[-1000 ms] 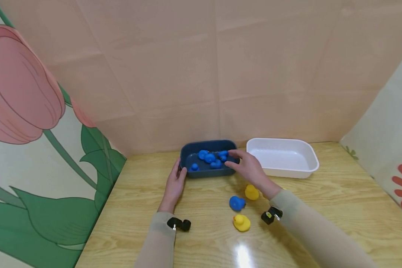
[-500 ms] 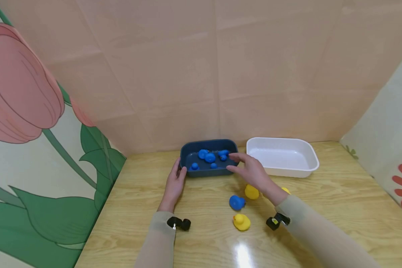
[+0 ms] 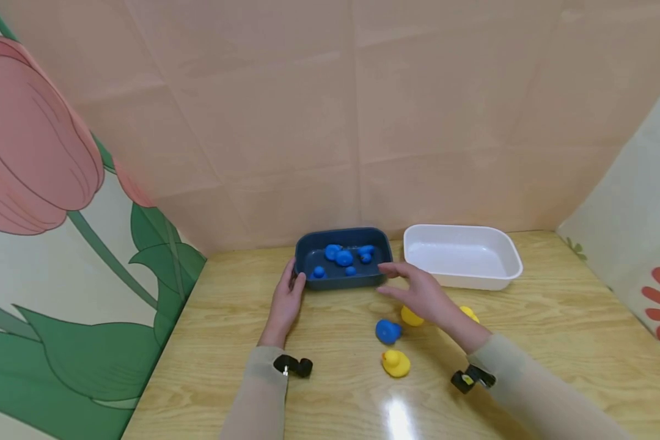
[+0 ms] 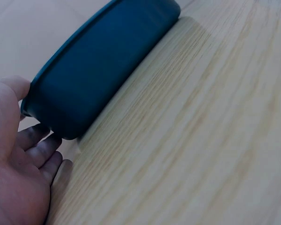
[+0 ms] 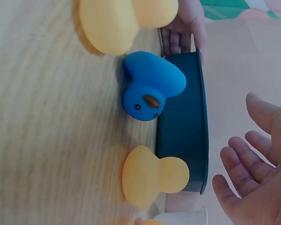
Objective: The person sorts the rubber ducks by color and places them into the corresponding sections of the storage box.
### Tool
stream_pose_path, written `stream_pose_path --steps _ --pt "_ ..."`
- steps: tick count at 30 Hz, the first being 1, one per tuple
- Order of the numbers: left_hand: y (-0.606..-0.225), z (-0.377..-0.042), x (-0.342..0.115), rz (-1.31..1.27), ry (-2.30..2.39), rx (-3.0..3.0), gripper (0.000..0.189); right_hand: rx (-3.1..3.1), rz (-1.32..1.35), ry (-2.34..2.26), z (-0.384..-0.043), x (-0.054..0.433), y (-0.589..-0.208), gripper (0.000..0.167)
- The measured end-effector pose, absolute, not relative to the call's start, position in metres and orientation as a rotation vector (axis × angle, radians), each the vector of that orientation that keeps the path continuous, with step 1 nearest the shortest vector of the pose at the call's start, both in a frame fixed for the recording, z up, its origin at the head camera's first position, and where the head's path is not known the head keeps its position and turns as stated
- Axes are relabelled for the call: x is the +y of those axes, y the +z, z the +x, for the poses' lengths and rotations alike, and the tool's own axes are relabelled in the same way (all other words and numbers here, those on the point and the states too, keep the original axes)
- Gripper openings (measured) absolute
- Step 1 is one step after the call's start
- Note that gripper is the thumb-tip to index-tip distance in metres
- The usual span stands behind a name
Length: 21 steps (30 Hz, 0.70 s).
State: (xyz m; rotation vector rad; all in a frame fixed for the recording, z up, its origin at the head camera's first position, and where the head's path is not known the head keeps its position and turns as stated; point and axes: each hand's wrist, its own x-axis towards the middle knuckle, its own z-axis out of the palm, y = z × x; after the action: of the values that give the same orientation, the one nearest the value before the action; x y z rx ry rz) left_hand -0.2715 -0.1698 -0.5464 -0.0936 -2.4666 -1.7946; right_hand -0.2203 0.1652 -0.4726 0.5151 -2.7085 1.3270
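Note:
A dark blue tray (image 3: 330, 283) holding several small blue rubber ducks (image 3: 344, 258) stands at the back of the table. My left hand (image 3: 286, 299) holds its left end; in the left wrist view the thumb lies at the rim and the fingers (image 4: 40, 149) at the corner. Just off the tray's right front corner hovers my right hand (image 3: 420, 294), fingers spread and holding nothing. On the table below it are a blue duck (image 3: 387, 331) and a yellow duck (image 3: 411, 316), the latter partly hidden by the hand. Another yellow duck (image 3: 396, 363) sits nearer the front.
To the right of the dark tray stands a white tray (image 3: 475, 282) with a bare bottom. Behind the right forearm a further yellow duck (image 3: 469, 313) partly shows. A brown paper-like sheet (image 3: 352, 122) rises behind the table (image 3: 330, 385).
One blue duck near the tray's front has dropped from a raised pose to show only its top. My right hand has drawn back from over the tray, rightward and nearer; the left stays put.

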Motion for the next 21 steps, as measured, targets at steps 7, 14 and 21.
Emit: stream_pose_path --steps 7,14,21 --pt "-0.545 -0.27 -0.17 -0.097 -1.786 -2.473 0.066 -2.716 0.579 1.334 -0.208 0.171 -0.474 0.055" --pt "-0.546 -0.271 -0.169 -0.114 -1.787 -2.451 0.062 -2.726 0.608 1.314 -0.196 0.176 -0.48 0.056" --pt "-0.547 -0.272 -0.17 -0.105 -1.783 -2.463 0.062 -2.721 0.65 1.32 -0.189 0.18 -0.489 0.054"
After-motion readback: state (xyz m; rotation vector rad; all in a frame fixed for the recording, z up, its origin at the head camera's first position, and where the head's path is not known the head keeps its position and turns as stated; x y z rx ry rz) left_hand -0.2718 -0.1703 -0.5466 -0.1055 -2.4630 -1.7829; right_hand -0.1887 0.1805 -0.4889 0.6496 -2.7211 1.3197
